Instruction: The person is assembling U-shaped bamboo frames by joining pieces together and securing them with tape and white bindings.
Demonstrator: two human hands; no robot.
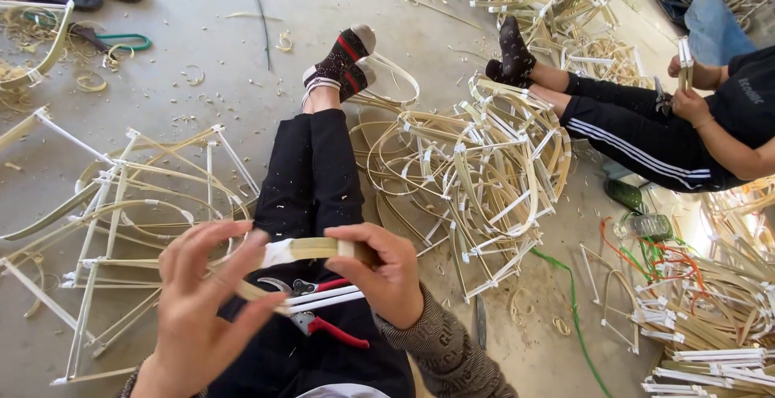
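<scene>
I sit on the floor with my legs in black trousers stretched out. My left hand and my right hand together hold a thin bent bamboo strip with white tape wrapped near its middle. The left fingers pinch its lower left end, the right fingers grip its right end. Red-handled cutters and a white strip lie on my lap just under the hands.
Taped bamboo frames lie on the concrete floor to my left, a heap of bent bamboo frames to my right. Another person sits at the right holding strips. More frames and coloured wires sit at the lower right.
</scene>
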